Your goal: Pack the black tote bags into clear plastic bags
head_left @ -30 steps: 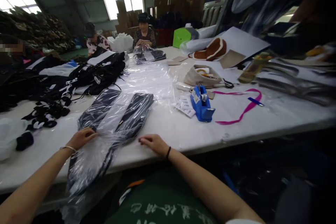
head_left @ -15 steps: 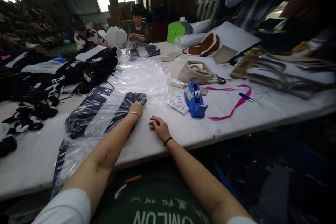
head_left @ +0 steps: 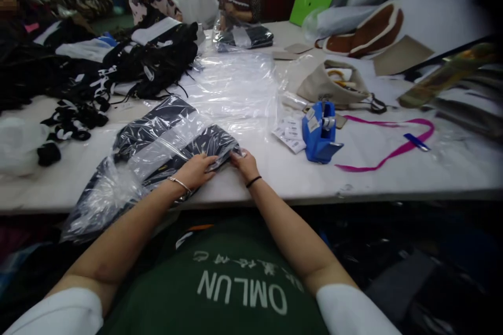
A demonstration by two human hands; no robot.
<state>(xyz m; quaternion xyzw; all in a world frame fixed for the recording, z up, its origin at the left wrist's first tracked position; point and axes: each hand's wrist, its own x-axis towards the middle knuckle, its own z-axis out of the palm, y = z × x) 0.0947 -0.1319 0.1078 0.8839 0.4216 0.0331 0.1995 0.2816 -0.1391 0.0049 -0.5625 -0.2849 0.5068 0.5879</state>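
Observation:
A folded dark garment with a pale strip lies in a clear plastic bag (head_left: 165, 149) on the table in front of me. My left hand (head_left: 198, 170) rests on the near right part of the bag, fingers stretched out and apart over the plastic. At the bag's right corner, my right hand (head_left: 245, 164) pinches the plastic between thumb and fingers. The bag's crumpled left end reaches over the table's front edge.
A blue tape dispenser (head_left: 320, 133) stands right of my hands, beside white labels (head_left: 291, 133) and a pink ribbon (head_left: 393, 156). Beyond are flat clear bags (head_left: 239, 78) and a beige pouch (head_left: 326, 86). Black garments (head_left: 157, 57) pile up at left. Co-workers sit across the table.
My right hand has moved left onto the bag's corner and closed on it. My left hand has let go of that corner and slid back, spreading over the bag. The view has tilted down.

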